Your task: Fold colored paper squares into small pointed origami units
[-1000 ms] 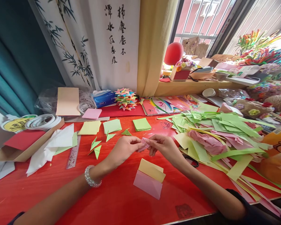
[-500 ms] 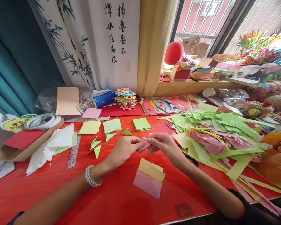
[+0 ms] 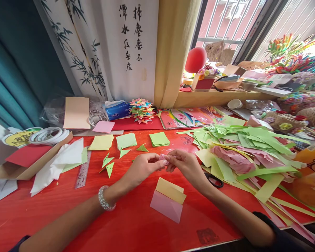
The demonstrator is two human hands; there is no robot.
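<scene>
A small folded pink paper (image 3: 163, 157) is pinched between my left hand (image 3: 144, 167) and my right hand (image 3: 183, 162), above the red table. Fingers and thumbs of both hands cover much of it. Below my hands lie a creased yellow paper (image 3: 170, 190) and a pink paper (image 3: 166, 207), the yellow one overlapping the pink. Left of my left hand sit folded green paper pieces (image 3: 109, 169), with one more green piece (image 3: 142, 148) farther back. Beyond them are stacks of yellow squares (image 3: 100, 142), pale green squares (image 3: 126, 140) and bright green squares (image 3: 159, 139).
A heap of green paper strips (image 3: 252, 140) spreads over the right side, with black-handled scissors (image 3: 214, 180) at its near edge. At left are a ruler (image 3: 83, 171), white tissue (image 3: 60, 162) and a cardboard tray (image 3: 42, 159). A colourful folded-paper ball (image 3: 141, 110) stands at the back.
My hands have shifted only slightly, still pinching the pink paper, with its visible part now smaller. More of the scissors' handle shows beside my right forearm.
</scene>
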